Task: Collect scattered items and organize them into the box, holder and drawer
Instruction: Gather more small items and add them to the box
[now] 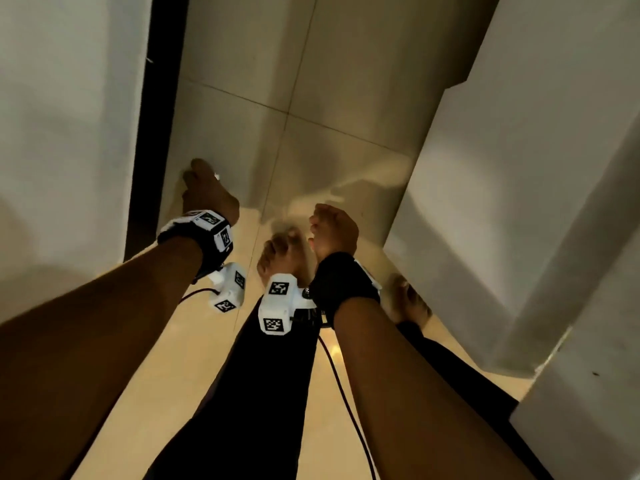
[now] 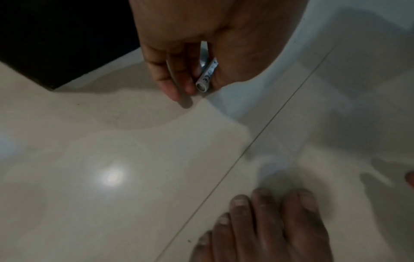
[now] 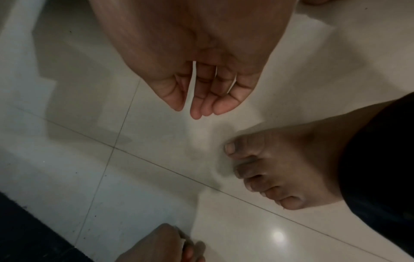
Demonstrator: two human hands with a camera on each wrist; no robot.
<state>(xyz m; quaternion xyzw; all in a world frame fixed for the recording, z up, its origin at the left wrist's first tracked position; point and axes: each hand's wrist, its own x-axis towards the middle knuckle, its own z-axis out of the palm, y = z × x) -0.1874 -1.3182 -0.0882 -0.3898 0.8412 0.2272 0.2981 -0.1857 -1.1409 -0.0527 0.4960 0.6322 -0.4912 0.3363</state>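
My left hand [image 1: 204, 188] hangs low over the tiled floor and pinches a small white battery [image 2: 207, 74] between thumb and fingers [image 2: 179, 83]. One end of the battery sticks out below the fingertips, and it shows as a white speck [image 1: 217, 175] in the head view. That same hand [image 3: 161, 244] appears at the bottom of the right wrist view. My right hand [image 1: 334, 230] hangs beside it to the right, its fingers [image 3: 197, 106] loosely curled with nothing in them. No box, holder or drawer is in view.
Glossy pale floor tiles [image 1: 263, 140] run ahead between a white panel [image 1: 62, 116] on the left and white furniture [image 1: 519, 168] on the right. A dark strip [image 1: 156, 116] edges the left panel. My bare feet [image 3: 280, 168] stand below the hands.
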